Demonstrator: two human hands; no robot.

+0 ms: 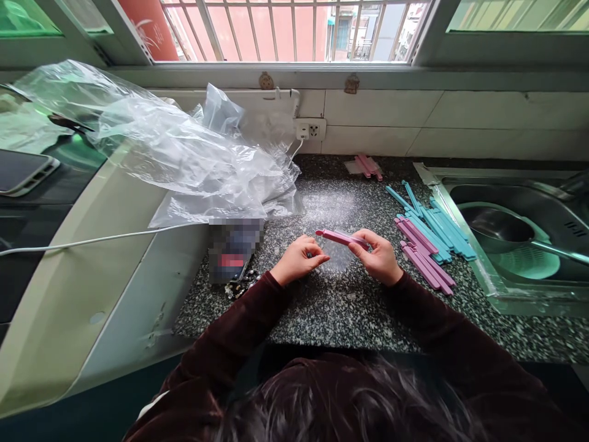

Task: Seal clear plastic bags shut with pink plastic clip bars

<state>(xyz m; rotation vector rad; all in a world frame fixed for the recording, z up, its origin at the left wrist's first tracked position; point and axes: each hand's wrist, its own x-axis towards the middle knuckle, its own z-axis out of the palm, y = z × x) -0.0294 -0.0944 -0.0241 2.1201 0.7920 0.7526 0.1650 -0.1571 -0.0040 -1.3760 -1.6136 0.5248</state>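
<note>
Pink bag sealing clips (338,237), seemingly a small stack, are gripped at one end between the thumb and fingers of my right hand (380,256). Their rounded tip points left over the counter. Just left of that tip is my left hand (298,259), its fingers loosely curled and the thumb stretched apart, with nothing visible between them. To the right lie loose pink clips (426,264) beside a pile of turquoise clips (442,227). A few more pink clips (368,166) rest on a clear wrapper near the wall.
Crumpled clear plastic bags (197,159) cover the back left. A phone (234,252), partly blurred out, lies on the speckled counter (340,313). At right is a steel sink (488,184) with a pan (497,227). A white cable (101,239) crosses the left side.
</note>
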